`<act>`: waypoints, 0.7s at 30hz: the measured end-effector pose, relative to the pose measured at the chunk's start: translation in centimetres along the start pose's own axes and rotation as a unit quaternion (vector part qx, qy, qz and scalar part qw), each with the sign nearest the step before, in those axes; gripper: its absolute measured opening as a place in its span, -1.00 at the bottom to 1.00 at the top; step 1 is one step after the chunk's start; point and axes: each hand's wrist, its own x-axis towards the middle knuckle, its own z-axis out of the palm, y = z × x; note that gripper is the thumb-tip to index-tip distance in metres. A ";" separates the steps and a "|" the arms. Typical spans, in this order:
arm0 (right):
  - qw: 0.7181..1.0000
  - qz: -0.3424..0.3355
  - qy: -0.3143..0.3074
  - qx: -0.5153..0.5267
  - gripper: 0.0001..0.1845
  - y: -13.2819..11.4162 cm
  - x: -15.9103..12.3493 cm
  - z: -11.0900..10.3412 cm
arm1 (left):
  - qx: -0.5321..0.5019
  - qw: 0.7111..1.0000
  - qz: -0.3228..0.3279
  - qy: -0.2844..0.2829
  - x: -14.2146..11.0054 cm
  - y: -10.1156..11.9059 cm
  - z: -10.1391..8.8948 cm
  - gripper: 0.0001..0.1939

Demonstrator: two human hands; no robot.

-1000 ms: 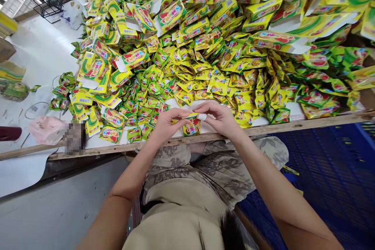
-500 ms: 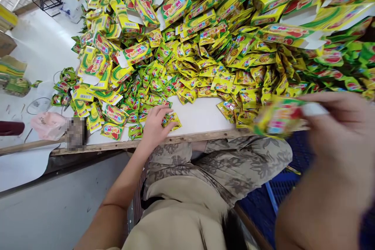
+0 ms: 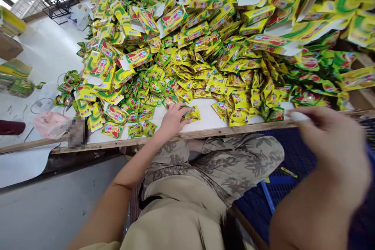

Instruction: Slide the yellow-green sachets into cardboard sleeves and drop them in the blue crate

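A big heap of small yellow and green sachets (image 3: 205, 74) covers the white table (image 3: 205, 119). Flat yellow printed cartons (image 3: 172, 17) lie on the heap. My left hand (image 3: 173, 120) rests on the table near its front edge, its fingers closed over a yellow sachet (image 3: 193, 114) beside a few loose green ones (image 3: 143, 128). My right hand (image 3: 331, 152) is close to the camera and blurred, above the blue crate, with white tape (image 3: 296, 116) on a fingertip. I see nothing in it.
A blue plastic crate (image 3: 293, 156) stands below the table's wooden edge (image 3: 234, 129) on the right. A pink bag (image 3: 49, 123), wire loops and cardboard boxes (image 3: 11, 47) lie at the left. A black wire basket (image 3: 60, 0) sits far back left.
My right hand carried a filled carton off to the right, and the carton is no longer in sight. My left hand went back to the table and slid right onto a sachet.
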 end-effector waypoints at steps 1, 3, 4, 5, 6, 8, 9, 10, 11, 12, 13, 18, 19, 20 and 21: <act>1.000 0.018 -0.014 -0.015 -0.88 -2.2 0.9 1.9 | -0.020 1.000 0.012 -0.006 0.5 0.2 0.0 -0.63; 0.988 -0.019 -0.154 0.019 -0.85 -6.1 2.4 6.0 | -0.039 0.999 0.018 0.004 1.2 0.4 0.0 -0.70; 0.978 -0.048 -0.203 0.022 -0.84 -7.5 2.9 8.1 | -0.031 0.999 0.008 0.015 1.3 0.4 -0.1 -0.71; 0.973 -0.072 -0.219 0.009 -0.81 -8.5 3.3 10.1 | -0.013 1.000 -0.010 0.026 1.4 0.4 -0.3 -0.70; 0.972 -0.088 -0.218 -0.009 -0.76 -9.2 3.6 11.9 | 0.012 0.999 -0.033 0.031 1.5 0.4 -0.4 -0.68; 0.969 -0.114 -0.208 -0.068 -0.63 -9.6 3.9 14.7 | 0.056 0.996 -0.072 0.023 1.6 0.3 -0.6 -0.63; 0.965 -0.127 -0.206 -0.098 -0.58 -9.5 4.0 15.6 | 0.069 0.994 -0.084 0.015 1.7 0.3 -0.7 -0.61; 0.960 -0.137 -0.209 -0.126 -0.54 -9.3 4.0 16.3 | 0.075 0.993 -0.093 0.008 1.8 0.3 -0.7 -0.60; 0.956 -0.141 -0.212 -0.148 -0.52 -9.0 4.0 16.6 | 0.076 0.992 -0.098 0.004 1.9 0.3 -0.7 -0.61; 0.953 -0.138 -0.216 -0.159 -0.51 -8.6 4.0 16.7 | 0.072 0.992 -0.101 0.003 1.9 0.3 -0.7 -0.62; 0.954 -0.126 -0.217 -0.161 -0.52 -8.2 4.0 16.5 | 0.062 0.993 -0.102 0.004 2.0 0.2 -0.7 -0.64; 0.988 0.011 -0.139 -0.060 -0.79 -6.5 3.9 14.0 | -0.123 0.981 -0.139 0.052 1.9 -0.2 -0.3 -0.66; 0.991 0.044 -0.123 -0.001 -0.81 -6.5 3.8 13.6 | -0.173 0.972 -0.145 0.067 1.8 -0.2 -0.2 -0.62; 0.988 0.074 -0.115 0.073 -0.79 -6.6 3.7 13.3 | -0.219 0.962 -0.145 0.080 1.7 -0.2 -0.1 -0.58; 0.976 0.098 -0.116 0.154 -0.76 -6.8 3.5 13.3 | -0.259 0.952 -0.139 0.089 1.6 -0.1 0.0 -0.56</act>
